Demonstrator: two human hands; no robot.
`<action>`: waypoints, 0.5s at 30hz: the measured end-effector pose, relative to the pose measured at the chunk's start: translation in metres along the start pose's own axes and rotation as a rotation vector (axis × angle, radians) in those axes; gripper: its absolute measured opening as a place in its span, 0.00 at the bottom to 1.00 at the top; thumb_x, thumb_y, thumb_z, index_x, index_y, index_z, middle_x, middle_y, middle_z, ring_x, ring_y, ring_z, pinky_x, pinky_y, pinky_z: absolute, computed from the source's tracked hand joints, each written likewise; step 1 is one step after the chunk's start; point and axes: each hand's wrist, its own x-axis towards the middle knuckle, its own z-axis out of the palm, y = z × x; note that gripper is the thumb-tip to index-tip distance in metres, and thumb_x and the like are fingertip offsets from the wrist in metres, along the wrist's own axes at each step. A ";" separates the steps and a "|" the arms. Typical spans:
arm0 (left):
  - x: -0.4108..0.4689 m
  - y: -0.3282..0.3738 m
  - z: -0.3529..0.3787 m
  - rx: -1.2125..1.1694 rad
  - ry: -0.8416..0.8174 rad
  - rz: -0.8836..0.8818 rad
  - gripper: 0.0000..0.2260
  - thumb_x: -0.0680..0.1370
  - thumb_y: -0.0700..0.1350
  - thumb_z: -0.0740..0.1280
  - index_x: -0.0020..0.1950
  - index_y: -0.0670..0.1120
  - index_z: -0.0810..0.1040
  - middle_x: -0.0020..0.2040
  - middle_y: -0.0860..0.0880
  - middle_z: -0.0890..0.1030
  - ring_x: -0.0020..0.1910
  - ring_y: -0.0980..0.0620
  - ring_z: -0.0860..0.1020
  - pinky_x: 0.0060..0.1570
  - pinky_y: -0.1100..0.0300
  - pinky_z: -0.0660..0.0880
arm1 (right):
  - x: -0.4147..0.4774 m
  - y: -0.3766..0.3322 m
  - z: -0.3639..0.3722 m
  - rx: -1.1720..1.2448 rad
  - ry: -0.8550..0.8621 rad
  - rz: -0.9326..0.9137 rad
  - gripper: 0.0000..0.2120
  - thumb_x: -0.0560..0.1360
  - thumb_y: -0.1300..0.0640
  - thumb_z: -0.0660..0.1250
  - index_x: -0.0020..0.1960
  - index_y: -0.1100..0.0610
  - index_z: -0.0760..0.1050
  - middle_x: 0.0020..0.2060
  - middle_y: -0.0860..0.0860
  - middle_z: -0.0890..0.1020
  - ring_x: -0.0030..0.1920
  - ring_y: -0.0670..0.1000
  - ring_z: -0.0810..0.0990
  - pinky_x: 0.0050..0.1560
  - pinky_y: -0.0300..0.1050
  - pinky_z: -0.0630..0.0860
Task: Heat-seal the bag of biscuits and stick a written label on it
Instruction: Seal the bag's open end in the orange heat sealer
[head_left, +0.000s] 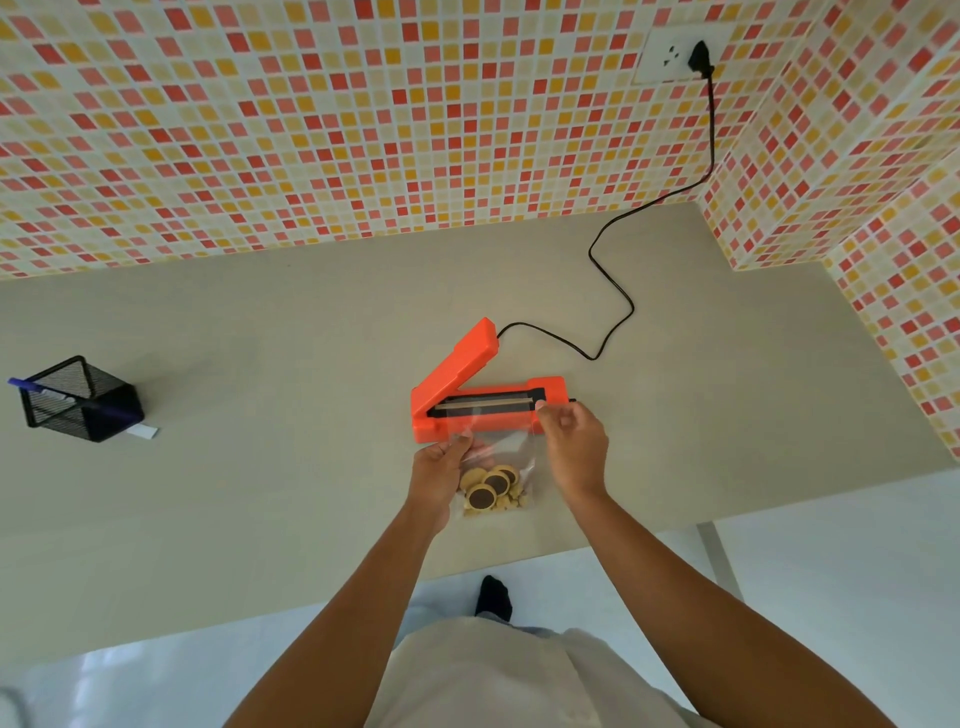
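Pinching the bag (498, 452) corners, both hands' fingers (545, 410) reach the open sealer (483, 395).

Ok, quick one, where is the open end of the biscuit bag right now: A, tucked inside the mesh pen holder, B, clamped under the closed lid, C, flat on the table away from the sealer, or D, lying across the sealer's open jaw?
D: both hands hold the bag top over the orange sealer, whose lid is raised.

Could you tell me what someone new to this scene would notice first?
Probably the bright orange heat sealer at the table's centre, lid raised. Just before it, the left hand and right hand hold a clear bag of biscuits at its open mouth. Behind, a pink-and-yellow mosaic wall.
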 end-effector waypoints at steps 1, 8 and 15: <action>0.000 0.000 0.000 0.004 0.005 0.003 0.13 0.80 0.47 0.66 0.50 0.37 0.83 0.41 0.38 0.85 0.31 0.49 0.83 0.26 0.65 0.75 | 0.003 -0.008 -0.002 0.005 0.006 -0.039 0.11 0.77 0.50 0.70 0.42 0.58 0.78 0.35 0.47 0.81 0.37 0.43 0.78 0.40 0.38 0.71; 0.000 0.002 0.000 0.005 0.011 -0.009 0.11 0.80 0.46 0.66 0.49 0.39 0.83 0.40 0.42 0.86 0.31 0.49 0.84 0.26 0.64 0.75 | 0.015 -0.097 -0.013 0.148 -0.163 -0.311 0.12 0.77 0.49 0.70 0.40 0.56 0.77 0.32 0.49 0.80 0.33 0.46 0.76 0.39 0.43 0.75; -0.001 0.003 -0.001 -0.011 0.004 -0.001 0.11 0.80 0.45 0.65 0.45 0.40 0.83 0.38 0.42 0.86 0.31 0.50 0.84 0.27 0.65 0.75 | 0.010 -0.145 -0.002 -0.030 -0.339 -0.403 0.15 0.71 0.44 0.75 0.46 0.54 0.80 0.35 0.52 0.82 0.35 0.45 0.78 0.40 0.38 0.75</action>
